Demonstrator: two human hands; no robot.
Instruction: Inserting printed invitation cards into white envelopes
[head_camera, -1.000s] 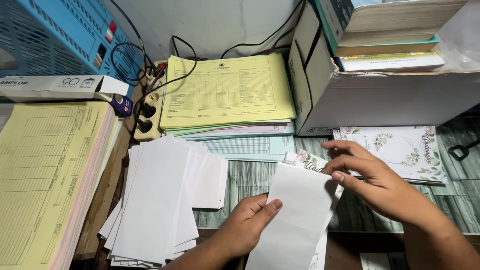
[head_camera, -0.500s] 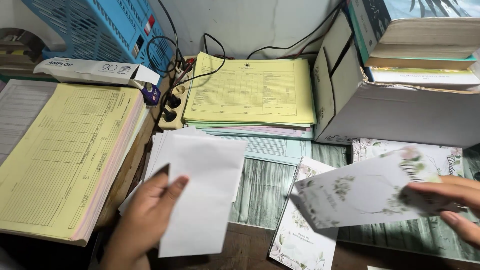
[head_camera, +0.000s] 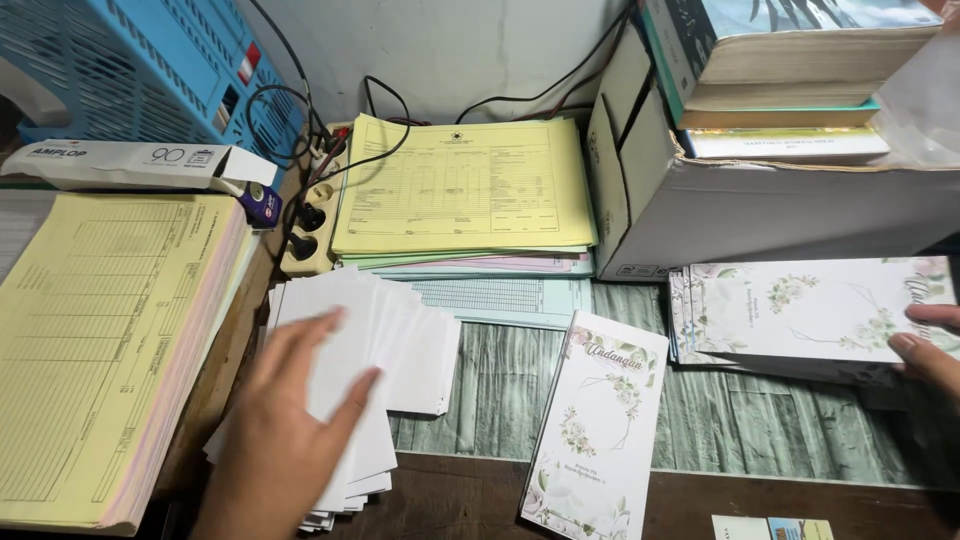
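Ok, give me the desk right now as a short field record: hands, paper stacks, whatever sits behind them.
left hand: flat on the loose pile of white envelopes, fingers spread
right hand: at the right edge, fingers on the stack of floral cards
single floral card: lies alone at the desk's front edge, between the two piles
yellow forms pad: far left
yellow forms stack: at the back, centre
power strip: left of that stack
cardboard box: back right, books on top
blue basket: back left

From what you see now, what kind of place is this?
Probably a small office or print-shop desk: stacks of yellow forms, a pile of white envelopes, and floral invitation cards on the table.
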